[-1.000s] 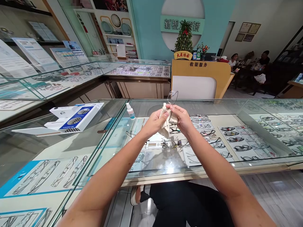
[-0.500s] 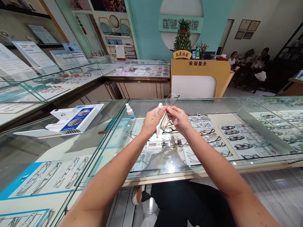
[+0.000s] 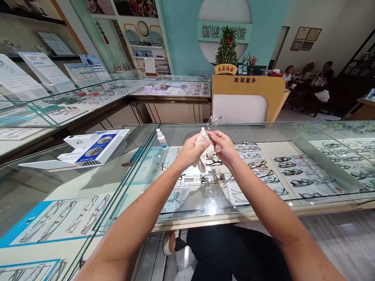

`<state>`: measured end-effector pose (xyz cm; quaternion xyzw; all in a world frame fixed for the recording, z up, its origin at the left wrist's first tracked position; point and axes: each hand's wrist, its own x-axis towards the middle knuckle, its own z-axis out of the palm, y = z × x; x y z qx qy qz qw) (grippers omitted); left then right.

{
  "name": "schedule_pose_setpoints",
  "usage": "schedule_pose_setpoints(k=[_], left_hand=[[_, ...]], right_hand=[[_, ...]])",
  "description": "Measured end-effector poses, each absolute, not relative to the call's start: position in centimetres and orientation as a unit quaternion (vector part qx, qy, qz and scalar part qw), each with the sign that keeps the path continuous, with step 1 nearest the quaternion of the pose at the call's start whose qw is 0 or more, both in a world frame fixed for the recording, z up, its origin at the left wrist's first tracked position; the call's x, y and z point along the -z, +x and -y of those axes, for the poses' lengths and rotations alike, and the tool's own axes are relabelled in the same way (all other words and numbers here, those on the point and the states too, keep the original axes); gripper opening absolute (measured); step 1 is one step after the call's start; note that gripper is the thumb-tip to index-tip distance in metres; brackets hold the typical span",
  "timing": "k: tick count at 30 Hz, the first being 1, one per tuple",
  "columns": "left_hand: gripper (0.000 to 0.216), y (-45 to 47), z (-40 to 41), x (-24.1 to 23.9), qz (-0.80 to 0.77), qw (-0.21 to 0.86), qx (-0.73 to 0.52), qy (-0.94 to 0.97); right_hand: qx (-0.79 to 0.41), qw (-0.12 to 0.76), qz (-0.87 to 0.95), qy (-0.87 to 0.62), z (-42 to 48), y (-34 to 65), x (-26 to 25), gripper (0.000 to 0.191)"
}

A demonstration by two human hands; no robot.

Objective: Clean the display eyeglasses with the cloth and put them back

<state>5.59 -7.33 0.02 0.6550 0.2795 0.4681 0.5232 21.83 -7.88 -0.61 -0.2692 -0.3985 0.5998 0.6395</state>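
My left hand [image 3: 189, 150] is closed on a cream cloth [image 3: 201, 162], which is bunched around part of a pair of glasses. One lens of the thin-framed glasses [image 3: 214, 123] sticks up above my fingers; the other side is hidden by the cloth and my hands. My right hand [image 3: 223, 145] pinches the glasses near the middle of the frame, close beside the cloth. Both hands are held over the glass display counter [image 3: 205, 216]. Just left of them a small white spray bottle [image 3: 161, 139] stands on the glass.
An opened white and blue box [image 3: 96, 151] lies on the counter at left. Rows of glasses [image 3: 293, 171] are under the glass. Beyond stands a yellow cashier desk [image 3: 252, 84] with a plant [image 3: 227, 47]. Two people sit at the back right.
My left hand and the cloth have shifted slightly right, and the cloth now covers more of the glasses. The exposed lens has turned and moved a little right.
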Motion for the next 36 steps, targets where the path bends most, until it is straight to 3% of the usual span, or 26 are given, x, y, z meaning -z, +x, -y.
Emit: schedule_pose_setpoints(k=[9,15,21,29,36], left_hand=[[0.068,6.0,7.7,0.2,-0.292,0.483,-0.542,0.622],[0.074,5.1,6.4,0.2,-0.263,0.542,-0.483,0.636],[0.079,4.2,5.2,-0.2,-0.267,0.567,-0.526,0.575],[0.077,3.8,5.7,-1.0,-0.249,0.587,-0.529,0.560],[0.067,3.4,5.7,-0.8,-0.239,0.570,-0.513,0.596]], right_hand=[[-0.600,0.622,0.428,-0.264,8.4,21.6,0.3,0.051],[-0.580,0.642,0.425,-0.266,8.6,22.6,-0.6,0.046],[-0.511,0.666,0.470,-0.274,8.3,23.9,-1.1,0.041],[-0.463,0.561,0.621,-0.294,8.9,23.5,-0.8,0.040],[-0.484,0.512,0.646,-0.294,9.1,23.5,-0.8,0.046]])
